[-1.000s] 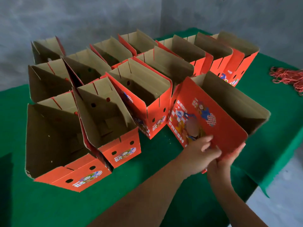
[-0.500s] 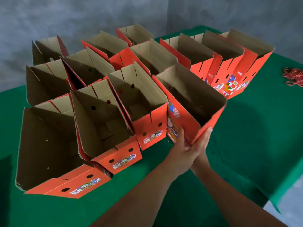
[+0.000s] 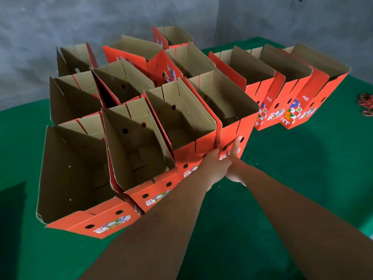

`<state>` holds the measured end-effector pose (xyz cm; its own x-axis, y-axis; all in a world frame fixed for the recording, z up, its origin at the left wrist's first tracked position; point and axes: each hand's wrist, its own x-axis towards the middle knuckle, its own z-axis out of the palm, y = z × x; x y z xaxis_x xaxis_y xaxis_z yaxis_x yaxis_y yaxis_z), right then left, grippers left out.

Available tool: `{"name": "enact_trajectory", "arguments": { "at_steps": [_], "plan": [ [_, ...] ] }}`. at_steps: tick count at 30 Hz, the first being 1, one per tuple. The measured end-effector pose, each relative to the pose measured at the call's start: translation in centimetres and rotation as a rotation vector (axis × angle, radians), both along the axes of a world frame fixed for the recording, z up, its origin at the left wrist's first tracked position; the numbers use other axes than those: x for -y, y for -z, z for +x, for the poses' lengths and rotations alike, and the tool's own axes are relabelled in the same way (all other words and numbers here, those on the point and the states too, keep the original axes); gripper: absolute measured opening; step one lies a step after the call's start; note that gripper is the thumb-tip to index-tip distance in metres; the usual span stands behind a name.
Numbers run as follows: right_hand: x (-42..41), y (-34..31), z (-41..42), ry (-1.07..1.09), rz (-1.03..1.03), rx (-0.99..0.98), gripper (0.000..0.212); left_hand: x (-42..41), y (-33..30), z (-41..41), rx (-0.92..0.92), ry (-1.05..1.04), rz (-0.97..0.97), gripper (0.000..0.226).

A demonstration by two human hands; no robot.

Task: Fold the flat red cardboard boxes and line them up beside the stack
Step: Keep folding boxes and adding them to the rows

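The red box [image 3: 245, 128], open at the top with a brown inside, stands upright on the green table [image 3: 282, 178] at the right end of the front row. It touches the neighbouring folded box [image 3: 181, 126]. My left hand [image 3: 213, 168] is at its near left corner, fingers curled against the edge. My right hand [image 3: 236, 150] lies partly under the left, its fingers straight and flat on the box's near face. Several other folded boxes [image 3: 129, 142] stand in rows to the left and behind.
Three more folded boxes [image 3: 292, 93] form a row at the back right. A pile of red rubber bands [image 3: 366, 106] lies at the far right. The table's edge [image 3: 370, 235] shows at the lower right. A grey wall [image 3: 121, 17] stands behind.
The box was tilted and held by its side panel; it has been turned upright and slid left against the front row. Both hands have shifted to its near end.
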<state>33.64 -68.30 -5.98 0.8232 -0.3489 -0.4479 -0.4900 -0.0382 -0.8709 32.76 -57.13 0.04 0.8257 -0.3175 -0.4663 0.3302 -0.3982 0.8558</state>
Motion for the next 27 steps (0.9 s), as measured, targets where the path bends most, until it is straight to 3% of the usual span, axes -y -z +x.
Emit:
{"name": "enact_trajectory", "arguments": {
  "at_steps": [2, 4, 6, 8, 10, 20, 23, 25, 27],
  "plan": [
    [0.4, -0.7, 0.2, 0.055, 0.011, -0.069, 0.117, -0.6, 0.5, -0.9, 0.011, -0.011, -0.018, 0.063],
    [-1.2, -0.7, -1.4, 0.047, 0.044, -0.030, 0.105, -1.2, 1.0, -2.1, 0.056, -0.051, -0.075, 0.051],
    [-4.0, -1.0, -4.8, 0.148, -0.003, 0.145, 0.071, -2.3, 1.2, -3.8, 0.114, -0.121, -0.148, 0.034],
    [-7.5, -1.5, -7.6, 0.233, 0.257, 0.197, 0.017, -3.9, 1.1, -6.1, 0.132, -0.207, -0.197, 0.025],
    [-11.3, -1.5, -9.9, 0.095, 0.342, 0.261, 0.037, -6.4, 0.9, -8.3, 0.148, -0.279, -0.196, 0.022],
    [-29.7, -2.9, -19.8, -0.514, -0.055, 0.515, 0.026, -24.6, 1.0, -20.2, 0.322, -0.759, -0.324, 0.027],
    [-35.4, -2.0, -22.1, -0.532, 0.059, 0.386, 0.026, -30.6, 1.6, -24.2, 0.358, -0.845, -0.295, 0.027],
    [-39.8, -2.2, -23.9, -0.545, 0.090, 0.274, 0.038, -34.8, 1.8, -26.6, 0.363, -0.919, -0.276, 0.027],
    [-43.6, -1.7, -25.9, -0.623, 0.078, 0.212, 0.051, -39.8, 2.6, -28.7, 0.426, -0.987, -0.133, 0.025]
  ]
}}
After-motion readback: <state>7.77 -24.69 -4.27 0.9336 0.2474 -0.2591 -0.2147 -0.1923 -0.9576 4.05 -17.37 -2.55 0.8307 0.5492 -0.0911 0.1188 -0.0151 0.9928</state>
